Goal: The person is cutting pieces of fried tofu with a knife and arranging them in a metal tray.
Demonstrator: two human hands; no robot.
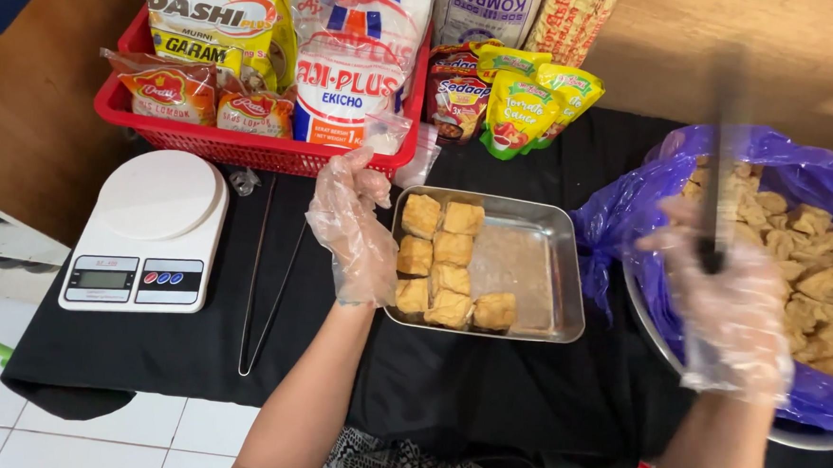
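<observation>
My gloved left hand [353, 231] sits loosely open mid-frame, touching the metal tray [529, 268] of fried tofu blocks [443, 264]. Right hand [731, 312] at right grips a blurred dark knife [718, 183] over the purple-lined bowl [809, 179].

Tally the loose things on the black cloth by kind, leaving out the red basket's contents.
Golden fried tofu blocks in the rectangular steel tray: 7
White digital kitchen scale: 1
Thin metal tongs: 1
Round steel bowl lined with a purple plastic bag: 1
Total: 11, tray included
</observation>
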